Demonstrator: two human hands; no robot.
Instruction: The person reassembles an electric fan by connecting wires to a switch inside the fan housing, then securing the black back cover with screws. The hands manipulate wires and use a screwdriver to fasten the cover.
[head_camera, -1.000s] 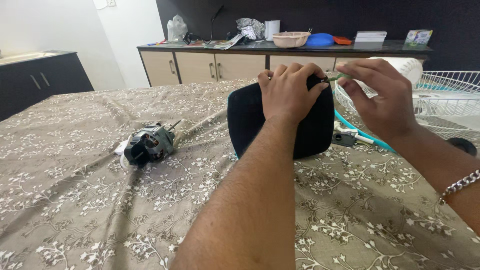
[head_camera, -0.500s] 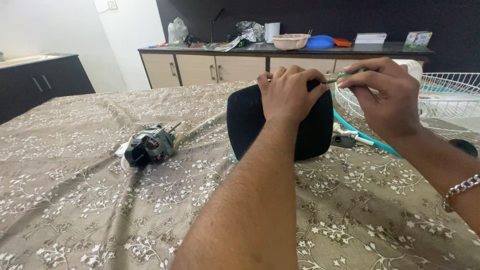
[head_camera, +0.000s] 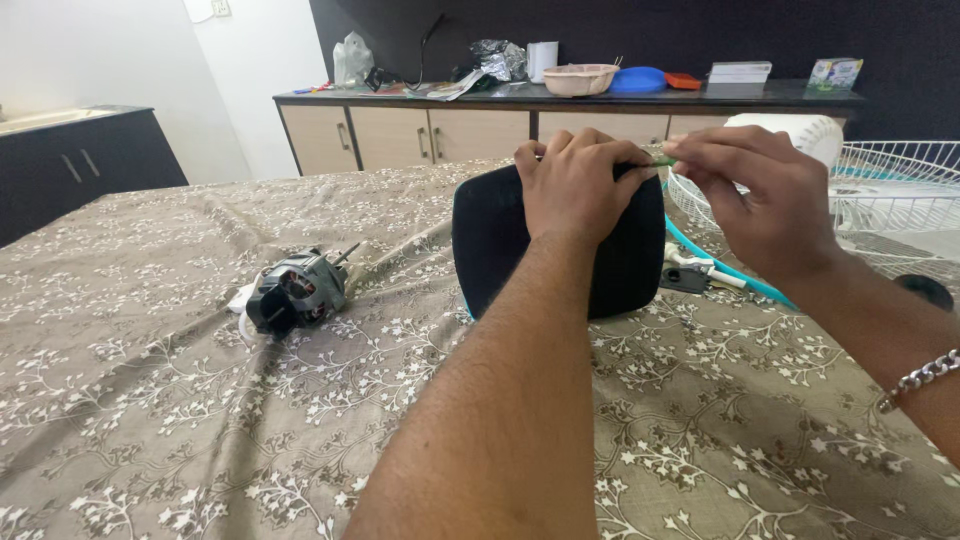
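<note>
Head view: your left hand (head_camera: 575, 190) is clamped over the upright dark panel's (head_camera: 500, 245) top edge; your right hand (head_camera: 765, 200) fingers pinch a thin green tool (head_camera: 661, 160) just right of it.

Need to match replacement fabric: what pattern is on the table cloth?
White floral sprigs on grey-brown cloth, clearest in the head view.

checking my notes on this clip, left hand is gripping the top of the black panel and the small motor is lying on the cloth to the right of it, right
Not quite. In the head view the left hand does grip the top of the black panel, but the small motor lies on the cloth to the left of the panel, not the right.
</note>
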